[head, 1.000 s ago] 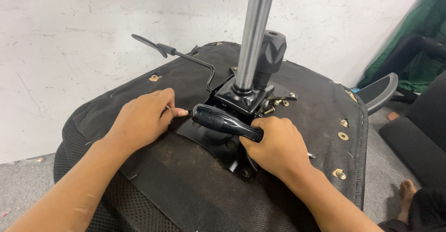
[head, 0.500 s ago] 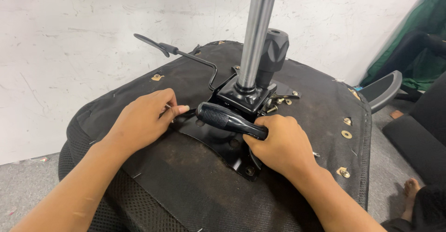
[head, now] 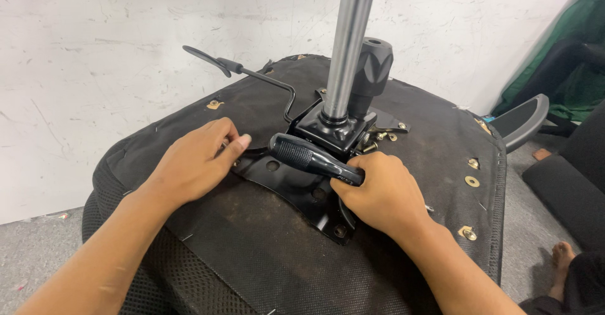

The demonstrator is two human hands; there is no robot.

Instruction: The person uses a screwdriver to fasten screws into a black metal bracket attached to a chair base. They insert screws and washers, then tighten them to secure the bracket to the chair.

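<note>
Resting curled-fingered on the black mounting plate [head: 296, 186], left hand [head: 192, 163]; right hand [head: 381, 195] grips it.

A scuffed white wall [head: 94, 50] meets grey floor [head: 38, 258] (green cloth [head: 567, 31] hangs at right).

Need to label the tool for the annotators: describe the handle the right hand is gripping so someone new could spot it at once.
Start at the upturned seat base covered in black fabric, with a steel column rising from the black metal plate at its middle. Just in front of the column foot lies the black tool handle, its near end in the right hand. Unlike the thin bent lever and the upright knob, it is thick, knurled and lies slantwise.
</note>
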